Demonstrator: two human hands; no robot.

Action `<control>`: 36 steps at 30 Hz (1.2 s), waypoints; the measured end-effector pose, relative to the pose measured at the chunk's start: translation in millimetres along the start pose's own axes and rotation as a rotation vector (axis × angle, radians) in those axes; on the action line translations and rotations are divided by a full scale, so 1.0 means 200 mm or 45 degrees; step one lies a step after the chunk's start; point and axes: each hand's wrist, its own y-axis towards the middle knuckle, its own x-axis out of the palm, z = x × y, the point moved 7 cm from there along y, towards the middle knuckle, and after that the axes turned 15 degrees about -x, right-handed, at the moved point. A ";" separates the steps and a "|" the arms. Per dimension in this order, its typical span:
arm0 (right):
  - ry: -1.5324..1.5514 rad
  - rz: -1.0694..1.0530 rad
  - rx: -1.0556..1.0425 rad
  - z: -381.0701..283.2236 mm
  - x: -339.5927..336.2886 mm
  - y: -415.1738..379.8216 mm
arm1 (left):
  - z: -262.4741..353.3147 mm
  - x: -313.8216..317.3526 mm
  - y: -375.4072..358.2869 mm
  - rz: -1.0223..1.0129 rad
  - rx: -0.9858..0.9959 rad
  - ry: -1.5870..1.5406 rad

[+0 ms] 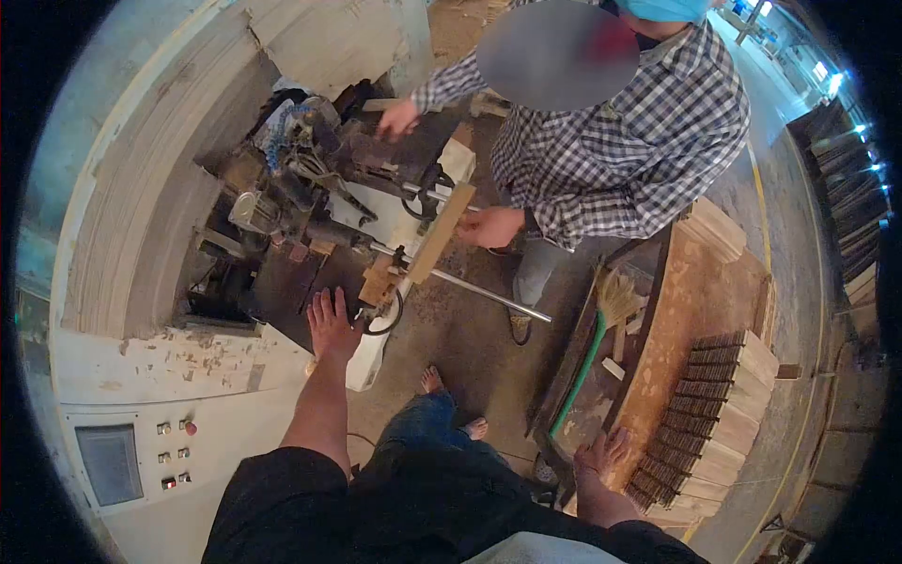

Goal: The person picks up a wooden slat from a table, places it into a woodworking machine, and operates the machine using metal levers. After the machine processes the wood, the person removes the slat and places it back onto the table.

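Observation:
My left hand (334, 324) lies with fingers spread on the dark bed of the machine (282, 296), beside a small wooden block (378, 282) and a black cable. It holds nothing. To the right, my right hand (601, 455) rests on the near edge of a worn brown board (648, 376), its fingers stretched out and nothing visible in them. Close by that hand stand stacked wooden pieces (719, 428) with dark, ridged ends. A flat wooden strip (442, 233) sits across the machine's metal rods, with a co-worker's hand (490, 227) at it.
A co-worker in a checked shirt (620, 160) stands across the machine, the other hand (397, 120) over its far side. A metal rod (489, 293) juts out. A green-handled broom (581, 371) leans by the board. A control panel (105, 461) is at lower left.

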 end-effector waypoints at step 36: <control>0.049 0.092 -0.003 -0.01 0.04 -0.02 | -0.04 0.08 0.04 0.126 0.026 0.011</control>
